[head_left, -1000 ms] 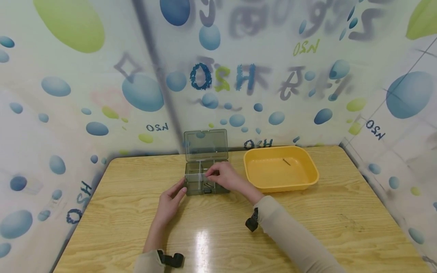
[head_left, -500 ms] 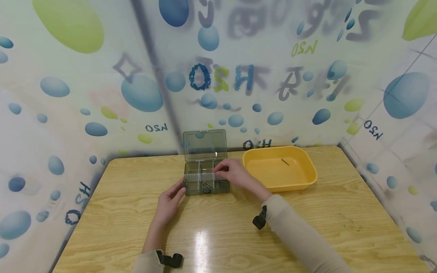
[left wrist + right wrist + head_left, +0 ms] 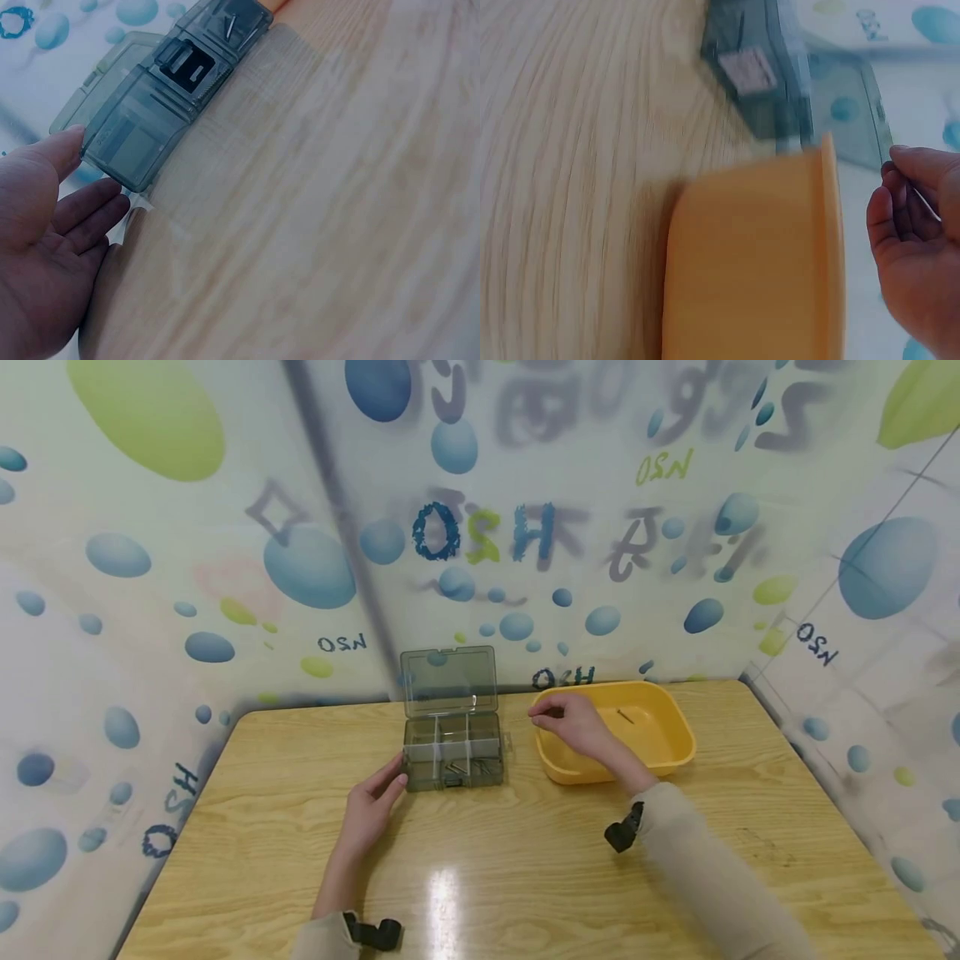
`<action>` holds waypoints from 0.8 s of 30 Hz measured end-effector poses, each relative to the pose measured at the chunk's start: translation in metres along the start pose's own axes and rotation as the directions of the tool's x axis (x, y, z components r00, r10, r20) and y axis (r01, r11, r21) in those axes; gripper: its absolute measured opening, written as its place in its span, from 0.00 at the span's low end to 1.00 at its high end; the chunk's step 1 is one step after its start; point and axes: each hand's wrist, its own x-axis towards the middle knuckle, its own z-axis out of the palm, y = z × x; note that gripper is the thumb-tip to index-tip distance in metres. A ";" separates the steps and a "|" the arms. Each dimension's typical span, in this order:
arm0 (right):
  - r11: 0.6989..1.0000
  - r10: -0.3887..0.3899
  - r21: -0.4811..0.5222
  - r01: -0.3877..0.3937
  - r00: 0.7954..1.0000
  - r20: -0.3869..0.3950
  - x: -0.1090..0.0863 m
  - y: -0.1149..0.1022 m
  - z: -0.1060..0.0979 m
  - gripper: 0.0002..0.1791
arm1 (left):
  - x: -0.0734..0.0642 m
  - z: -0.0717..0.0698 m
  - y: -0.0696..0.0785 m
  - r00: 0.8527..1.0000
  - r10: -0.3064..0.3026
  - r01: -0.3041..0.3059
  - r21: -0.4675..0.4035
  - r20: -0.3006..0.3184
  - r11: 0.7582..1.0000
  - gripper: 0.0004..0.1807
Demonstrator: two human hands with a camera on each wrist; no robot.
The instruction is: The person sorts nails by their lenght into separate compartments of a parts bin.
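A smoky, see-through compartment box [image 3: 453,750] stands at the back of the table, its lid [image 3: 450,683] raised. Several thin, screw-like metal pieces [image 3: 457,768] lie in its front middle and front right compartments. My left hand [image 3: 371,806] touches the box's left front corner with thumb and fingertips; the left wrist view shows its fingers [image 3: 94,210] loosely extended beside the box. Over the left edge of the yellow tray [image 3: 671,768] is my right hand [image 3: 573,725], thumb and index tips meeting, other fingers relaxed. Nothing shows between them. One thin dark piece [image 3: 626,717] lies in the tray.
The wooden table [image 3: 480,877] backs onto a patterned curtain [image 3: 622,527]. A narrow strip of tabletop separates box and tray. Each wrist bears a small black camera.
My right hand has moved right, from above the box's middle compartments to the tray's left edge, uncovering the box's right compartments. My left hand has stayed at the box corner.
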 end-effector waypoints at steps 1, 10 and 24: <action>1.000 0.013 -0.004 -0.013 1.000 -0.007 -0.001 0.003 -0.005 0.08 | 0.000 0.000 0.000 1.000 0.001 -0.001 -0.002 -0.001 1.000 0.25; 0.989 0.121 -0.076 -0.129 0.988 -0.094 -0.010 0.034 -0.043 0.11 | 0.000 0.000 -0.001 1.000 0.000 0.000 -0.002 0.003 1.000 0.25; 0.959 0.209 -0.125 -0.254 0.934 -0.291 -0.012 0.066 -0.073 0.12 | -0.002 0.000 0.004 1.000 0.003 -0.003 -0.012 0.016 1.000 0.25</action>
